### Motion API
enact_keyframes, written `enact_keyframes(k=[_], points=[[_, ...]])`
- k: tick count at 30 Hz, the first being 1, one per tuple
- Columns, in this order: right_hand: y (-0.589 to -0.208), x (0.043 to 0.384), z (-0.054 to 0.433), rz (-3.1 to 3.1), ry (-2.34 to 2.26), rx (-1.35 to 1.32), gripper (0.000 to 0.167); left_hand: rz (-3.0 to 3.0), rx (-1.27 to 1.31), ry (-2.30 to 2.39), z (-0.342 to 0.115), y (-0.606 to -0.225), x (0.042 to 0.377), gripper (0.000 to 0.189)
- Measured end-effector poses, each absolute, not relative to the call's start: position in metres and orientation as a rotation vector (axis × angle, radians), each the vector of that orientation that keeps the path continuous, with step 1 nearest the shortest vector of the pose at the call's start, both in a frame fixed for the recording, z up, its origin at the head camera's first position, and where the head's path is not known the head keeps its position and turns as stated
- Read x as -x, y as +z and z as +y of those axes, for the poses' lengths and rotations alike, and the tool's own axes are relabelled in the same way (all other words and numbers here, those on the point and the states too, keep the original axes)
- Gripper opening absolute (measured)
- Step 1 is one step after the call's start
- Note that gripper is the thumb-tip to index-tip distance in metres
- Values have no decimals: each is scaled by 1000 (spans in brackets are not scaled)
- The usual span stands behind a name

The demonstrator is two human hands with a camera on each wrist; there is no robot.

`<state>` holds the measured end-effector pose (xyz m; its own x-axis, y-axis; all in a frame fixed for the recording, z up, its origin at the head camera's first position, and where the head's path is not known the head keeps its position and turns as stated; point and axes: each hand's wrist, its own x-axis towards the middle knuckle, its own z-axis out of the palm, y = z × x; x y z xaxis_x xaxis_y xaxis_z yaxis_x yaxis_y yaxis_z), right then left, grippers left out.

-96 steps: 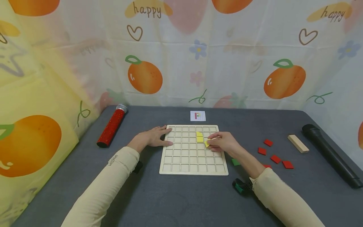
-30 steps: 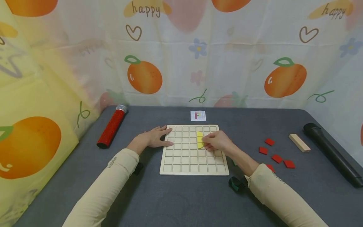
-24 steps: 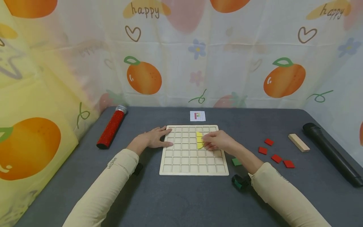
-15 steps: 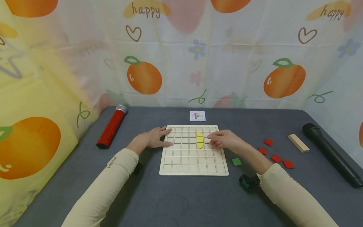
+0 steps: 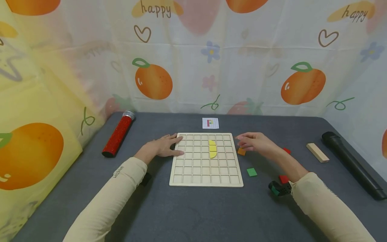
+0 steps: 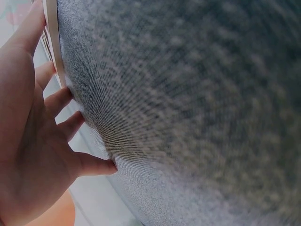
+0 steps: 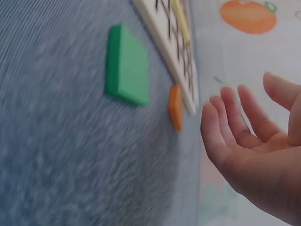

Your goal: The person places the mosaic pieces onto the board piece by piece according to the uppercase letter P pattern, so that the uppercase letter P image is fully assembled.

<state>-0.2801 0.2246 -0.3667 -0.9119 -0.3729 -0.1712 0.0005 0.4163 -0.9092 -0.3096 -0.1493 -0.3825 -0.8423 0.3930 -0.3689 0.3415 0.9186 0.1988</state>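
Note:
A pale wooden grid board (image 5: 193, 171) lies on the dark table, with a column of yellow tiles (image 5: 213, 148) in its upper part; the lowest one has a rounded corner. My left hand (image 5: 158, 147) rests at the board's left edge, fingers spread, thumb and a fingertip on the rim. Past the right edge hovers my right hand (image 5: 257, 141), its fingers loosely bent and holding nothing. Just beneath its fingertips is an orange tile (image 5: 241, 151), partly covered in the head view. A green tile (image 7: 128, 66) lies nearer the front, beside the board's right edge.
Red tiles (image 5: 283, 179) lie to the right, partly hidden by my right forearm. Beyond them are a wooden block (image 5: 317, 153) and a black microphone (image 5: 352, 164). A red microphone (image 5: 118, 135) lies at the left. Behind the board is a small pattern card (image 5: 210, 123).
My right hand set a yellow tile below the others in the column, let go, and moved right off the board to above the orange tile. The left hand stayed in place.

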Motion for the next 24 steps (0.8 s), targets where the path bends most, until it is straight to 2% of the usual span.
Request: enact_keyframes(k=[7,18,24], points=[[-384,287,239,2314,-1537,395,50,2662,-539,181,-150,-382,310,82],[-395,289,242,2539,-1275,656,39,2661,-529,170,-150,-384,313,83],[-396,291,238,2579,-1176,698,36,2656,-526,170,-149,-383,312,83]])
